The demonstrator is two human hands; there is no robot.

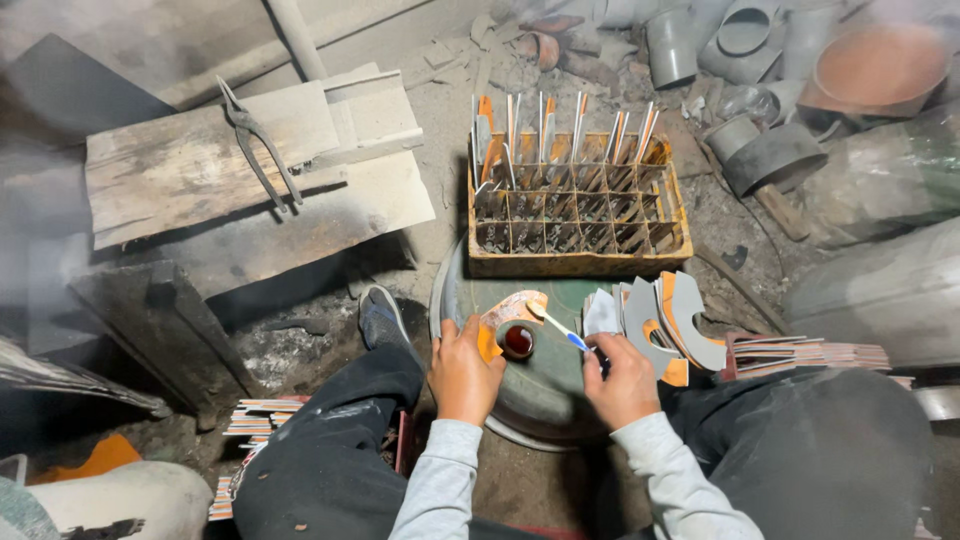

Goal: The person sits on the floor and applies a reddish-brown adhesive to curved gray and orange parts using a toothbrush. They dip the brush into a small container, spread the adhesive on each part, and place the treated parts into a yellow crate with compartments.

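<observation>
The round green drum lid [545, 395] serves as the work surface. It sits between the person's knees, so both hands reach it without stretching.

At its far edge stands a divided wooden crate [578, 215]. Flat metal pieces stand upright in its slots, each apart from the next; this looks like an arrangement for keeping faces from touching.

At the right of the surface, a fanned stack of curved grey and orange plates [662, 325] leans just beside the right hand [622, 382], within easy reach. More flat pieces lie stacked further right [805, 353].

The left hand [463, 370] has its grip pinched on the near edge of one curved plate [510, 312], holding it tilted with its face up, directly over a small round pot of dark red liquid [517, 341]. This position probably lets drips fall back into the pot.

The right hand's grip is pressed together around a thin white brush [557, 326] with a blue section near the fingers. The brush tip rests on the held plate, just right of the left thumb.

On the wooden board at far left lie metal tongs [258, 145], well apart from both hands.
</observation>
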